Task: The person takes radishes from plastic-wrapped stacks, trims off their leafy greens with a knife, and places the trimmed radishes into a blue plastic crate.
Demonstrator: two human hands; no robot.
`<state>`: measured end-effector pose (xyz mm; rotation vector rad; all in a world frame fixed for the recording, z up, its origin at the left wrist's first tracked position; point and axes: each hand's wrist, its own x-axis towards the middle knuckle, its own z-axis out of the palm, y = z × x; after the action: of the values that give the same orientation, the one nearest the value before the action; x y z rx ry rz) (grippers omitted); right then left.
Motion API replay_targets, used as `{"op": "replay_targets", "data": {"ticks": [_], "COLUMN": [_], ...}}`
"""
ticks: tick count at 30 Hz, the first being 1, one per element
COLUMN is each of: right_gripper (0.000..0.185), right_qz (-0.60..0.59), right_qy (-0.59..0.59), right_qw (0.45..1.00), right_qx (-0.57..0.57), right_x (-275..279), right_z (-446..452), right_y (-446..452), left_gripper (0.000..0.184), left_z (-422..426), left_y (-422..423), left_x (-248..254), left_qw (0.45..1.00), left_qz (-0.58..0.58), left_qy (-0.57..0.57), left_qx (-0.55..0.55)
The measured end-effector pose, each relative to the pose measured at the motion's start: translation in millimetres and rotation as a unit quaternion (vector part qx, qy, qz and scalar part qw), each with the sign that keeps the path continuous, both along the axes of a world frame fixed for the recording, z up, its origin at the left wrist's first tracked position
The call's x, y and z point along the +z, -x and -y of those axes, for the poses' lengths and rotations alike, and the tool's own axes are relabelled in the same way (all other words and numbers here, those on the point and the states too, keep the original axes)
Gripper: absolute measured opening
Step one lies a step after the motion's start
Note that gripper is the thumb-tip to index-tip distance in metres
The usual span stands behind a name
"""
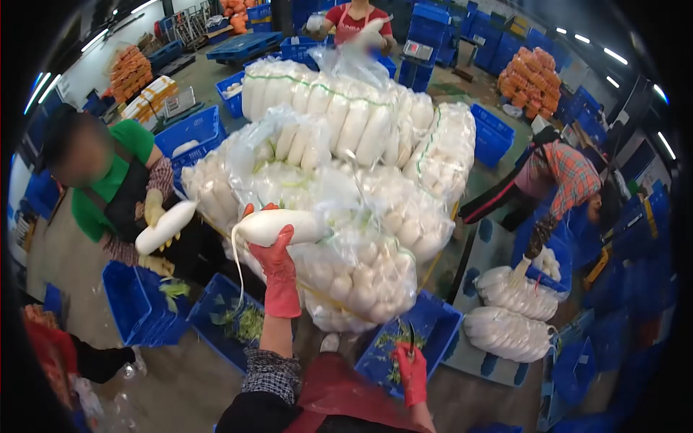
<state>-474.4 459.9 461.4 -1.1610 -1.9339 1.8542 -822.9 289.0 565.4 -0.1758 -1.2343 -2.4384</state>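
My left hand (274, 263), in a red rubber glove, is closed around a white daikon radish (285, 226), held level in front of the bagged pile. A thin pale strand (237, 263) dangles from the radish's left end. Down at the right, my right hand (411, 372), also red-gloved, is wrapped round a knife (411, 333) with a dark, narrow blade pointing up; its handle is mostly hidden in the fist. Below the left forearm stands a blue crate (203, 307) with green leaf trimmings (249, 323). Another blue crate (440, 328) with trimmings is beside my right hand.
Clear bags of daikon (354, 285) are heaped ahead. A person in green (126, 169) at left holds a daikon (166, 227). At right, a bent-over person (567, 173) reaches toward bagged daikon (509, 333). Another person (357, 22) stands behind the pile. Stacked blue crates (144, 307) stand at left.
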Motion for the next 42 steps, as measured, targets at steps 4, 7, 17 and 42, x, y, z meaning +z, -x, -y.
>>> {"op": "replay_targets", "data": {"ticks": [4, 7, 17, 42], "right_gripper": [0.023, 0.022, 0.023, 0.026], "right_qz": [-0.04, -0.049, -0.005, 0.005], "right_qy": [-0.018, 0.03, 0.081, -0.139], "right_qw": [0.993, 0.991, 0.991, 0.892], "right_qx": [0.112, 0.124, 0.105, 0.431], "right_x": [7.8, 3.0, 9.4, 23.1], "right_z": [-13.0, -27.9, -78.8, -25.2], "right_y": [-26.6, -67.8, -131.0, -30.1], "left_gripper": [0.084, 0.079, 0.062, 0.065], "left_z": [7.2, -5.7, 23.9, 52.0], "left_y": [-79.8, -140.3, -201.5, -369.1], "left_x": [-59.2, -66.6, 7.1, -163.7], "left_qw": [0.989, 0.987, 0.987, 0.911], "left_qz": [0.142, 0.117, -0.008, 0.386], "left_qy": [0.038, 0.108, -0.089, 0.142], "left_qx": [0.0, 0.02, 0.132, -0.028]}}
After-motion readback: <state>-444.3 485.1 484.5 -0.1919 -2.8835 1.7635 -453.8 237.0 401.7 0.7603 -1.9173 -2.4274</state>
